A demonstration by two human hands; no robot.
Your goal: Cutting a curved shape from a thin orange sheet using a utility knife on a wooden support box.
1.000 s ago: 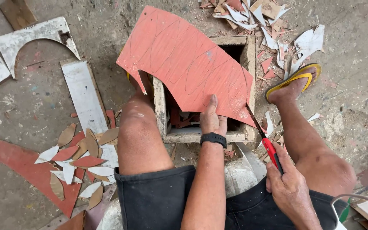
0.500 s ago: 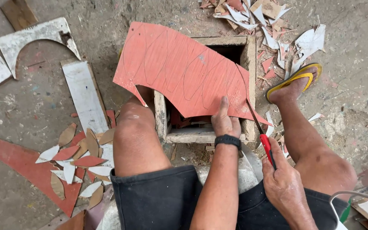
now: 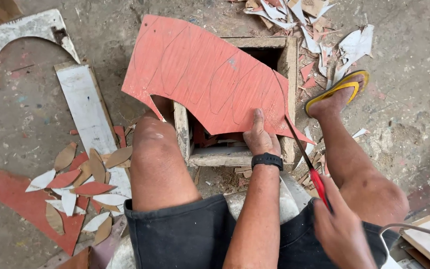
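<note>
1. The red board [image 3: 210,74] lies across an open wooden box [image 3: 235,154]; thin and stiff, it would likely flex, so pinning it near the cut seems wise.
2. The left hand [image 3: 261,137] presses flat on it, open.
3. The right hand [image 3: 342,231] is closed around a red-handled saw [image 3: 302,149].
4. Offcuts [image 3: 83,184] litter the concrete floor [image 3: 414,109].

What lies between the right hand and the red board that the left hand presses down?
In the head view, a thin saw blade runs from the red handle in the right hand up to the red board; the left hand rests beside it.
</note>
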